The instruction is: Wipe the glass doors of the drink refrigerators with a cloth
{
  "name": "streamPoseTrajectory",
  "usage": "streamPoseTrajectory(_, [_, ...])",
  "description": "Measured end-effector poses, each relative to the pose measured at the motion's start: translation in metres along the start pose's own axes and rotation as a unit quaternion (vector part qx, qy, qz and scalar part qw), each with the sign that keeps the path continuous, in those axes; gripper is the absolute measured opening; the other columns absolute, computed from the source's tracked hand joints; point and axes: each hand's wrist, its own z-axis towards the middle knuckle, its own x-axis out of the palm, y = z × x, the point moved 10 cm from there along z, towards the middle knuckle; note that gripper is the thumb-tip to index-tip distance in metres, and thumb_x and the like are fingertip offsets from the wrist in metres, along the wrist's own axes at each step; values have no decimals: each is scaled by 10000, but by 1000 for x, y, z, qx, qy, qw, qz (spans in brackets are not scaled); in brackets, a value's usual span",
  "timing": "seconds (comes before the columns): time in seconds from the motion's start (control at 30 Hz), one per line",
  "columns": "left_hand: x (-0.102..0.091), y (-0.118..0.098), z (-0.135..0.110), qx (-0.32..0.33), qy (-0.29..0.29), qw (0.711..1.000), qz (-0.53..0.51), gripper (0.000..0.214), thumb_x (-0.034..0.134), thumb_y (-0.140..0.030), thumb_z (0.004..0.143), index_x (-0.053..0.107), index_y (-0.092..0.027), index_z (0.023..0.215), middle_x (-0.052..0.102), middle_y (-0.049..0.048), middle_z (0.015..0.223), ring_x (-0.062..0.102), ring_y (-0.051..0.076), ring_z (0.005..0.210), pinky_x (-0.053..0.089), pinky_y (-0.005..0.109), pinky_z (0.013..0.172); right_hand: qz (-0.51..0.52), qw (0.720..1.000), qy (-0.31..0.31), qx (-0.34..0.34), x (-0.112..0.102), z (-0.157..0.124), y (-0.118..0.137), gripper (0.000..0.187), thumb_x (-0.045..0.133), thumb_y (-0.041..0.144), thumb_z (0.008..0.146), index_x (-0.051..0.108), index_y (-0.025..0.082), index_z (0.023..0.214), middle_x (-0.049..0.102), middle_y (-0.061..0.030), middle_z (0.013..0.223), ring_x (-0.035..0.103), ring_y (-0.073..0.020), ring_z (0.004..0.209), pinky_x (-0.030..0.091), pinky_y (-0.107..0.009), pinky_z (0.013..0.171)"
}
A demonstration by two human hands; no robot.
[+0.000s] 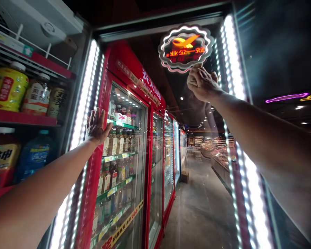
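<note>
A glass door (191, 103) with bright LED strips down both sides stands in front of me. My left hand (96, 126) lies with its fingers spread against the door, beside the left light strip (86, 93). High on the pane, my right hand (203, 83) is closed and pressed to the glass around what looks like a crumpled pale cloth (197, 65). Most of that cloth is hidden by the fingers. Right above the hand is an oval lit sign (186, 48) with a scalloped rim and mirrored characters.
At left, an open cooler's red-edged shelves (23, 116) hold drinks, including a yellow bottle (9, 86) and a blue bottle (35, 155). Through the glass stand red drinks fridges (149, 138), a cardboard box (185, 176) on the grey floor (197, 211), and lit displays (217, 155).
</note>
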Motion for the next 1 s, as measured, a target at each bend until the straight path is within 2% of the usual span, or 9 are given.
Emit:
streamPoseTrajectory(0.1, [1, 2, 1, -13, 10, 1000, -1, 849, 280, -670, 943, 203, -202, 1648, 49, 25, 1735, -7, 251, 1604, 20, 460, 1307, 9, 1000, 19, 13, 16, -2, 22, 513, 484, 376, 972, 440, 203, 1453, 362, -172, 1633, 231, -381, 1537, 135, -728, 1208])
streamPoseTrajectory(0.23, [1, 1, 1, -15, 16, 1000, -1, 853, 287, -653, 934, 219, -184, 1644, 71, 47, 1732, 10, 270, 1603, 31, 495, 1304, 29, 992, 67, -102, 29, -14, 62, 488, 457, 364, 982, 437, 246, 1455, 372, -100, 1646, 240, -316, 1549, 176, -644, 1246])
streamPoseTrajectory(0.4, [0, -1, 0, -13, 20, 1000, -1, 843, 286, -633, 938, 199, -186, 1648, 83, 42, 1732, 8, 265, 1602, 28, 489, 1303, 27, 1000, 15, -7, 14, 6, 23, 524, 439, 381, 959, 437, 282, 1474, 386, -98, 1633, 270, -346, 1526, 217, -701, 1195])
streamPoseTrajectory(0.47, [1, -1, 0, -11, 28, 1000, -2, 835, 291, -633, 943, 191, -200, 1650, 70, 38, 1733, 2, 263, 1602, 23, 496, 1302, 24, 999, 0, 28, 16, 11, 25, 532, 451, 400, 949, 441, 310, 1474, 370, -86, 1640, 239, -361, 1536, 197, -722, 1191])
streamPoseTrajectory(0.63, [1, -1, 0, -8, 24, 1000, -1, 831, 294, -635, 953, 179, -200, 1652, 51, 41, 1734, -7, 273, 1602, 26, 517, 1301, 48, 992, 66, -91, 49, 4, 97, 503, 422, 425, 967, 480, 305, 1452, 396, -49, 1633, 253, -336, 1545, 204, -673, 1224])
streamPoseTrajectory(0.7, [1, -1, 0, -9, 23, 1000, 0, 826, 304, -631, 954, 176, -209, 1653, 78, 36, 1733, -8, 270, 1602, 31, 514, 1303, 56, 988, 76, -125, 53, 4, 110, 495, 418, 417, 971, 483, 310, 1450, 417, -40, 1622, 281, -315, 1537, 225, -658, 1223])
streamPoseTrajectory(0.87, [0, -4, -1, -11, 35, 999, -5, 801, 318, -624, 964, 176, -243, 1653, 112, 20, 1728, -3, 268, 1600, 27, 524, 1304, 33, 999, 1, -6, 41, 27, 93, 502, 424, 364, 957, 468, 333, 1457, 393, -45, 1630, 253, -318, 1543, 211, -682, 1224])
streamPoseTrajectory(0.93, [-1, -5, -1, -10, 33, 999, -6, 803, 321, -621, 965, 181, -228, 1652, 82, 29, 1730, -1, 274, 1599, 30, 526, 1304, 25, 1000, 4, 16, 46, 30, 104, 522, 428, 342, 950, 455, 296, 1469, 375, -67, 1638, 240, -336, 1544, 183, -695, 1229])
streamPoseTrajectory(1.0, [-1, -5, -1, -9, 31, 999, -5, 803, 332, -619, 962, 186, -233, 1651, 83, 30, 1729, 17, 280, 1599, 49, 539, 1302, 32, 999, 30, -23, 56, 30, 130, 513, 411, 347, 962, 460, 279, 1468, 385, -68, 1635, 261, -334, 1537, 179, -678, 1237])
